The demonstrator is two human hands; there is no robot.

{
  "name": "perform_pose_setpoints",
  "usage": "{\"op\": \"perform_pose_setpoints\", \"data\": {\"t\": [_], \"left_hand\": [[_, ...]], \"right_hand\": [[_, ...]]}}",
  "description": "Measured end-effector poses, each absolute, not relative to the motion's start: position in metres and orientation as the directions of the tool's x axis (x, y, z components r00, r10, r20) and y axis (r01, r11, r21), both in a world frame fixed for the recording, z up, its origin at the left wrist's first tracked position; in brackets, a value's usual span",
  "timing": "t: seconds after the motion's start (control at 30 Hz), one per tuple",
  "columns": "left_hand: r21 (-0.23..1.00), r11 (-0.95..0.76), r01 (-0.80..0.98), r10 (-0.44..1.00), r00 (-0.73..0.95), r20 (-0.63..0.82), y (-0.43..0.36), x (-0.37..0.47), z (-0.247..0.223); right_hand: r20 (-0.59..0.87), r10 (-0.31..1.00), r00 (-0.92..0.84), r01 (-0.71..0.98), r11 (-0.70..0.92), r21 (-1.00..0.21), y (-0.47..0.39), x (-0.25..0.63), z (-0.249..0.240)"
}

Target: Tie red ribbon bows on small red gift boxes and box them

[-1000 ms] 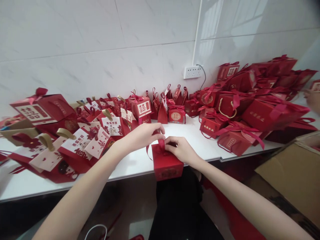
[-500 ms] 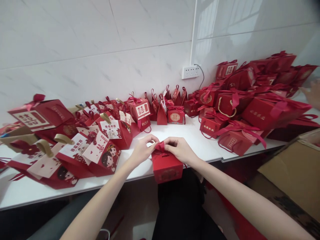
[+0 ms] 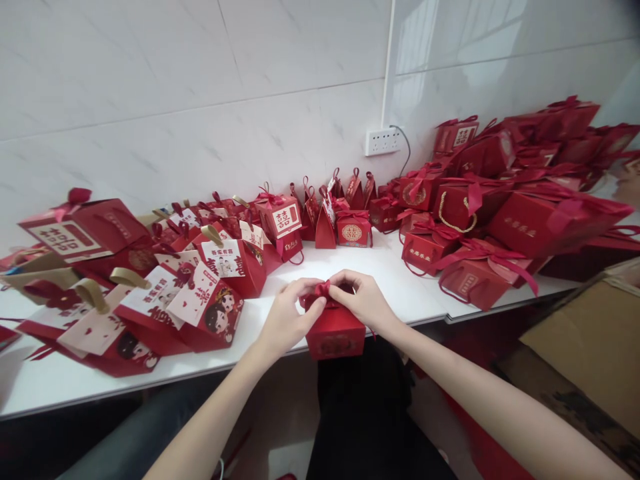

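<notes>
A red gift box (image 3: pixel 336 331) sits at the table's front edge, its near side facing me. On its top is a dark red ribbon bow (image 3: pixel 323 289). My left hand (image 3: pixel 293 317) is at the left side of the bow, thumb and fingers pinched on the ribbon, the fingertips partly hidden behind the thumb. From the right, my right hand (image 3: pixel 359 298) pinches the same bow between thumb and fingers. Both hands meet just above the box lid.
Several red and white gift boxes (image 3: pixel 203 303) crowd the white table (image 3: pixel 395 283) on the left. More red boxes (image 3: pixel 475 273) pile up at the right. A cardboard box (image 3: pixel 590 340) stands lower right. Another person's hand (image 3: pixel 629 181) shows at the right edge.
My left hand has turned, its thumb now across the front of the bow. My right hand stays at the bow. The other person's hand has moved toward the right edge.
</notes>
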State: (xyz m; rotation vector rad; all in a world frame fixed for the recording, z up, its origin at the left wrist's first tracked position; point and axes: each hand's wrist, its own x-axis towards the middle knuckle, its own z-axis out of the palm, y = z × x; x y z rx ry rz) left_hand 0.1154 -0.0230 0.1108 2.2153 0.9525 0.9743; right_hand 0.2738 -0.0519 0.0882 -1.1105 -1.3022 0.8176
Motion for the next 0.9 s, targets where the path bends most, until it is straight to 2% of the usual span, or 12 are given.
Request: {"op": "perform_pose_setpoints", "data": {"t": [0.13,0.23,0.37,0.53,0.63,0.73,0.83,0.9], "left_hand": [[0.855,-0.438,0.278,0.836,0.475,0.274,-0.023,0.119,0.109],[0.943,-0.291,0.163,0.874,0.447,0.192,-0.02,0.122,0.103],[0.987,-0.157,0.027,0.886,0.446,0.129,-0.018,0.126,0.097],[0.988,-0.143,-0.054,0.881,0.448,0.152,-0.018,0.127,0.097],[0.989,-0.144,-0.022,0.899,0.415,0.14,-0.018,0.127,0.096],[0.987,-0.159,0.0,0.905,0.4,0.146,-0.017,0.128,0.095],[0.988,-0.154,-0.013,0.906,0.396,0.146,-0.016,0.128,0.095],[0.99,-0.138,-0.01,0.912,0.389,0.131,-0.016,0.128,0.095]], "right_hand": [[0.392,0.91,0.137,0.237,0.354,-0.905,-0.054,0.274,0.09],[0.414,0.904,0.106,0.241,0.381,-0.893,-0.054,0.277,0.091],[0.372,0.925,0.082,0.198,0.351,-0.915,-0.05,0.279,0.091],[0.36,0.929,0.084,0.245,0.33,-0.911,-0.049,0.284,0.091],[0.494,0.86,0.124,0.389,0.416,-0.822,-0.06,0.289,0.095],[0.612,0.788,0.065,0.587,0.466,-0.662,-0.074,0.293,0.097],[0.64,0.769,-0.01,0.716,0.452,-0.532,-0.082,0.29,0.096],[0.649,0.76,-0.018,0.744,0.444,-0.5,-0.082,0.288,0.095]]}}
